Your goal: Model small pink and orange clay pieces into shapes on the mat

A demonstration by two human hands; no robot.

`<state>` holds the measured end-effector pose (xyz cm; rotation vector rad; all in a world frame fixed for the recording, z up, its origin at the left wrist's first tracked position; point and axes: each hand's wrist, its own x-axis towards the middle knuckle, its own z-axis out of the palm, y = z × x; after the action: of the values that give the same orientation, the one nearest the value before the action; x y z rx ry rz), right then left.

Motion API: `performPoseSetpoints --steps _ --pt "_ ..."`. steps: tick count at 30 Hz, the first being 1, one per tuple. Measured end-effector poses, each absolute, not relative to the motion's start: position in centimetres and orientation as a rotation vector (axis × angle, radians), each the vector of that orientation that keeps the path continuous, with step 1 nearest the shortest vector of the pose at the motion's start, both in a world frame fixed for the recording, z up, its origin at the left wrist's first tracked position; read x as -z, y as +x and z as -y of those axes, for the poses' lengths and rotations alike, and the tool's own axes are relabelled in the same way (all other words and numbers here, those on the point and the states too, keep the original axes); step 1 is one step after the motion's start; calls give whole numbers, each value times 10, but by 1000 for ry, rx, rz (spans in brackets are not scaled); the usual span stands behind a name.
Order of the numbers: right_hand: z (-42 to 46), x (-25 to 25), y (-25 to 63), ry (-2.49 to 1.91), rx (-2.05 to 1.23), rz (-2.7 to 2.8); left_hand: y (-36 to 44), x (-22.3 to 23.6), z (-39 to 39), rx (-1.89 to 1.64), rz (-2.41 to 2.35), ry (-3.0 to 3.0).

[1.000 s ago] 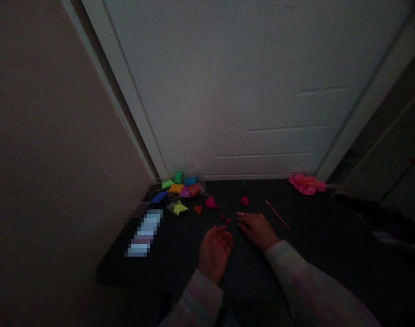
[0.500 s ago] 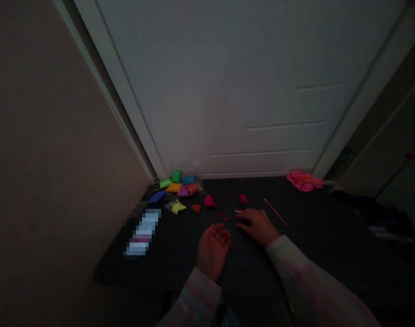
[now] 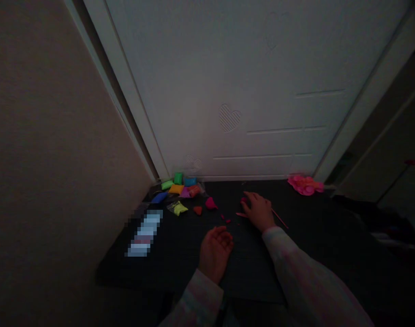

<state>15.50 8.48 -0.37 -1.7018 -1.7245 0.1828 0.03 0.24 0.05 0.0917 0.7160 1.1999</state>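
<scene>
The scene is dim. My right hand (image 3: pixel 259 210) reaches forward over a dark mat (image 3: pixel 180 254), its fingertips on or at a small pink clay lump (image 3: pixel 243 200); whether it grips the lump I cannot make out. My left hand (image 3: pixel 214 251) rests palm up near the mat's middle, fingers loosely curled, nothing visible in it. Small red clay bits (image 3: pixel 225 219) lie between the hands. A magenta clay piece (image 3: pixel 210 203) and an orange-red piece (image 3: pixel 197 210) lie to the left. A thin pink stick (image 3: pixel 279 218) lies just right of my right hand.
Several coloured clay packets (image 3: pixel 178 186) are heaped by the door's lower left corner, a yellow packet (image 3: pixel 178 208) nearer me. A pink bunched item (image 3: pixel 305 185) lies at the door's right foot. A white door (image 3: pixel 248 91) stands behind; a beige wall (image 3: pixel 51 181) on the left.
My right hand has moved forward from the red bits to the pink clay lump near the door. My left hand has stayed in place.
</scene>
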Motion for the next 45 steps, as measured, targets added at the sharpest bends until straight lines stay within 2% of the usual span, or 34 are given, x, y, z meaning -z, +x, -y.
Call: performPoseSetpoints --steps 7,16,23,27,32,37,45 --pt "-91 2 155 -1536 -497 1597 1 0 -2 -1217 -719 136" --pt "-52 -16 115 -987 -1087 1495 -3 -31 -44 -1412 -729 424" --pt "-40 -8 100 -975 -759 1783 4 -33 -67 -1250 -633 430" --pt "-39 -7 99 -975 -759 1769 1 -30 -68 -1218 -596 386" --pt "-45 -14 104 -1039 -1147 1319 2 -27 -65 -1321 -641 491" --pt "-53 -20 115 -782 -1590 758 2 -29 -53 -1517 -973 1090" --pt "-54 -19 116 -689 -1665 722 8 -37 -48 -1531 -1022 1256"
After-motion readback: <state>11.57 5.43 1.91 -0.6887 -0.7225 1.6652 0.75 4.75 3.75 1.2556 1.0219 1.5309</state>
